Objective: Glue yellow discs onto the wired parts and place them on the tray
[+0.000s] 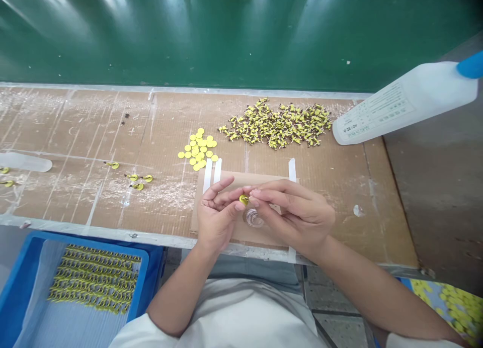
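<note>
My left hand (219,214) pinches a yellow disc (244,200) by its edge between thumb and finger. From the other side, the thumb and fingertips of my right hand (292,209) are closed together at the disc, with a small part at their tips that is too small to make out. Below the fingertips a small clear round dish (253,218) stands on a taped cardboard sheet (241,232). Behind my hands are a cluster of loose yellow discs (199,151) and a heap of small yellow-and-dark pieces (279,124).
A white bottle with a blue cap (407,101) stands at the right. Several joined yellow pieces (138,178) lie to the left, near another bottle's end (26,162). A blue tray (143,282) holds rows of yellow pieces. Yellow discs (453,302) fill a container at lower right.
</note>
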{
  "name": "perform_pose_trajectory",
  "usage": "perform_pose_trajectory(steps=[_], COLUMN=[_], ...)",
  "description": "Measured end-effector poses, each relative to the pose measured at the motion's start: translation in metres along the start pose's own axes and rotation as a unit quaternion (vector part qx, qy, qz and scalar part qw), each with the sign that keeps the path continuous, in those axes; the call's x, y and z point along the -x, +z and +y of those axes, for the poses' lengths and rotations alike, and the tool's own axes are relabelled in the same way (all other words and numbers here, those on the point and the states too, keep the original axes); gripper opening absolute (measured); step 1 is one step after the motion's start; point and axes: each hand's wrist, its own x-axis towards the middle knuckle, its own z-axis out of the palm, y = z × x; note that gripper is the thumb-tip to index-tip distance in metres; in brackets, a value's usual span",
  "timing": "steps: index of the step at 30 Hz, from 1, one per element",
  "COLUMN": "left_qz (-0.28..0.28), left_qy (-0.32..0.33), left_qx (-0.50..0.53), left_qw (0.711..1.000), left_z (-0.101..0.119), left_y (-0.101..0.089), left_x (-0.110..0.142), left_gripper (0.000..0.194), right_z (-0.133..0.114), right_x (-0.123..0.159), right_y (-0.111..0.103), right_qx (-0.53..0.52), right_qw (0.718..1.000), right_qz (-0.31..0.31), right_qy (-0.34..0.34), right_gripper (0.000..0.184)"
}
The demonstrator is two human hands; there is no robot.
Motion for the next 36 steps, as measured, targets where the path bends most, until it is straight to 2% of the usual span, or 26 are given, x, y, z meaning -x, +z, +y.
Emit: perform_pose_trajectory(steps=[11,15,20,29,36], left_qz=[0.032,0.044,0.034,0.050,0.044], left_qy=[0.023,0.024,0.013,-0.003,0.005], left_qx=[-0.015,-0.022,-0.007,-0.020,-0.012], left_qw=[0.999,0.998,0.999,0.999,0.999], left_z=[-0.0030,-0.0042,-0.0042,-0.0020,-0.0035], left_y=[-0.0002,-0.0003,-0.0016,0.0016,0.0001], left_x=[0.0005,-0.0009,-0.0011,-0.0027,-0.0038], left_gripper=[0.034,0.035,0.034,0.042,0.038], right_z=[0.0046,0.0031,0.0038,0.0017,0.0018], right_x=[0.0025,0.0001,-0.0013,-0.0023,-0.0041], right_y=[0.0006,0.0010,0.0001,-0.0024,-0.0044], right_qx=[-0.034,-0.037,-0.039,-0.085,-0.088], right_qw=[0.999,0.999,0.998,0.987,0.987], right_qz=[-0.009,-0.011,-0.015,-0.023,-0.032], right_qy=[0.007,0.019,0.047,0.134,0.133], right_gripper=[0.034,0.034,0.029,0.021,0.018])
